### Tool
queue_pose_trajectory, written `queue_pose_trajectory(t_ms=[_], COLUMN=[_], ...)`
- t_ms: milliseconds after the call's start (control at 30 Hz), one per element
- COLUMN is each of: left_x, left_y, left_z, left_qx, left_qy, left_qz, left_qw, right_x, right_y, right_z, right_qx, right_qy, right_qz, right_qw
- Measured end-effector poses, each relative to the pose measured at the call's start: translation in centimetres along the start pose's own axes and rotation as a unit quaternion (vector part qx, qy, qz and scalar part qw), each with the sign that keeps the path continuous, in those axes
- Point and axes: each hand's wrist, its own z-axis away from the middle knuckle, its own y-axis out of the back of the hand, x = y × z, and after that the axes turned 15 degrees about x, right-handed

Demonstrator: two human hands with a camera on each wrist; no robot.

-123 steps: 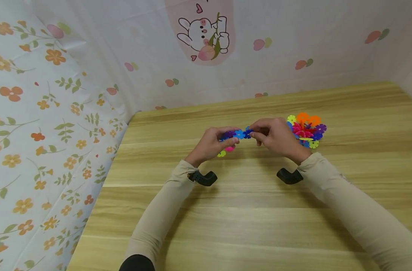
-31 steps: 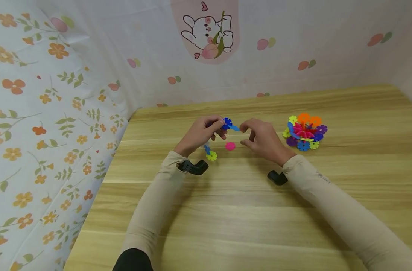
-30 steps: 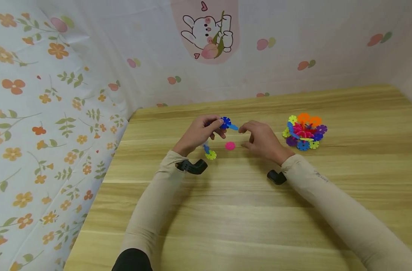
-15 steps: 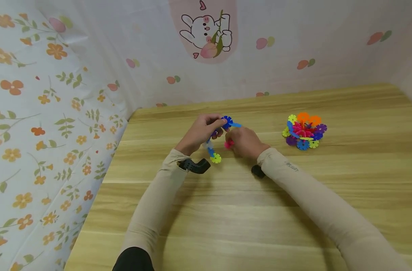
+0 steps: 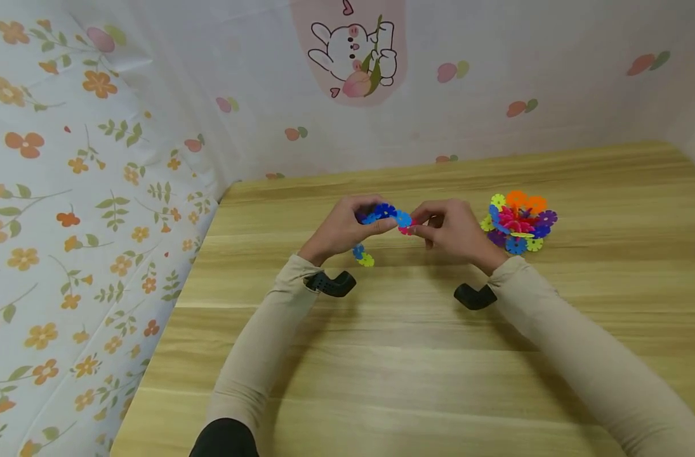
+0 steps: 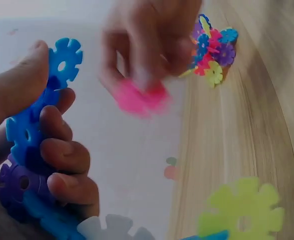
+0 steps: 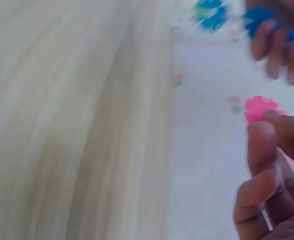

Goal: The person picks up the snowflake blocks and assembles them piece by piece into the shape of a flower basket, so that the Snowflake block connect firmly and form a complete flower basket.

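Note:
My left hand [image 5: 343,230] holds a curved chain of interlocking flower-shaped plastic discs [image 5: 386,210], its fingers curled round it. Dark blue, light blue and purple discs show, plus a translucent one [image 6: 114,229] in the left wrist view. From the chain's lower end hangs a yellow disc [image 5: 366,261]. Between thumb and index finger, my right hand [image 5: 457,230] pinches a pink disc [image 7: 259,107]. In the head view that disc overlaps the light blue disc [image 5: 402,219] at the chain's upper end; in the left wrist view a gap shows between them.
A many-coloured flower-like cluster of joined discs [image 5: 518,222] stands on the wooden table [image 5: 404,368], right of my right hand. Behind the table hangs a white patterned cloth [image 5: 473,108], and another with orange flowers [image 5: 90,209] covers the left side.
The pink disc lay on the table a second ago; my right hand has picked it up and raised it beside the chain's end. My left hand has turned the chain slightly.

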Motion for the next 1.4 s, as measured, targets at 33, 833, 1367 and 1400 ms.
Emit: queue_pose_trajectory(t_ms=[33, 833, 1367, 1400], left_x=[0.0, 0.9, 1.4, 1.5], left_y=[-0.1, -1.1, -2.0, -2.1], left_z=[0.0, -0.8, -1.7, -1.8], left_qx=[0.006, 0.029, -0.084, -0.084], left_qy=[-0.004, -0.073, -0.039, -0.035], left_qz=[-0.003, -0.018, -0.022, -0.03], left_qw=[1.0, 0.9967, 0.9955, 0.9954], right_x=[-0.3, -2.1, -1.7, -1.7], right_y=[0.5, 2.1, 3.8, 4.0], right_z=[0.4, 2.2, 2.2, 2.3], right_qx=[0.013, 0.153, 0.056, 0.046], right_qy=[-0.001, 0.101, 0.052, 0.043], right_qz=[-0.019, -0.046, -0.063, -0.055], right_qw=[0.9997, 0.982, 0.9951, 0.9965])
